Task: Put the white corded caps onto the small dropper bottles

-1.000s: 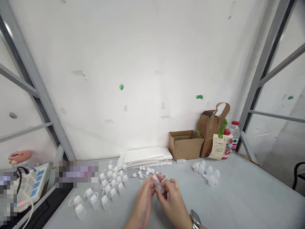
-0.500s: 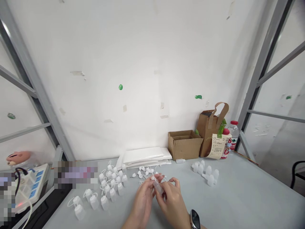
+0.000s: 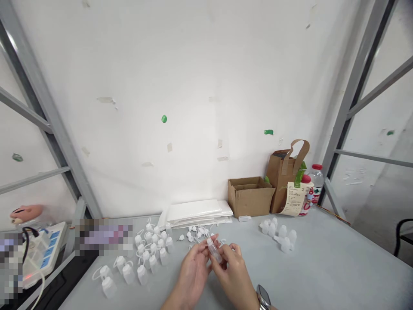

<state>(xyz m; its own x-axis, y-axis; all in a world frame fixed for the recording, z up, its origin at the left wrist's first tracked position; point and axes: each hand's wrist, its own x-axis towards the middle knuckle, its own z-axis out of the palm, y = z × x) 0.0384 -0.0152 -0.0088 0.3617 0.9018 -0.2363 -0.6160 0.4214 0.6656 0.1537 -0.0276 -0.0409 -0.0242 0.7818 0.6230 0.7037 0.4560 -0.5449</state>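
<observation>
A small translucent plastic bottle (image 3: 214,251) is held tilted between my two hands, its white top end pointing up and to the left. My left hand (image 3: 194,268) has its fingers closed round the top end. My right hand (image 3: 235,272), with a watch on the wrist, pinches the lower body between thumb and fingers. Just beyond my hands is a heap of white caps with loop straps (image 3: 200,231), partly hidden by my fingers. To the left stand several capped bottles with looped straps (image 3: 128,274). Several capless bottles (image 3: 285,244) lie in a cluster to the right.
Flat white sheets or packs (image 3: 193,212) are stacked against the wall. An open cardboard box (image 3: 251,202), a brown paper bag (image 3: 278,181) and a red-capped water bottle (image 3: 317,178) stand at the back right. A power strip (image 3: 53,247) with cables is at the far left.
My left fingers have opened slightly, and more of the bottle shows between my hands. The things on the table have stayed in place.
</observation>
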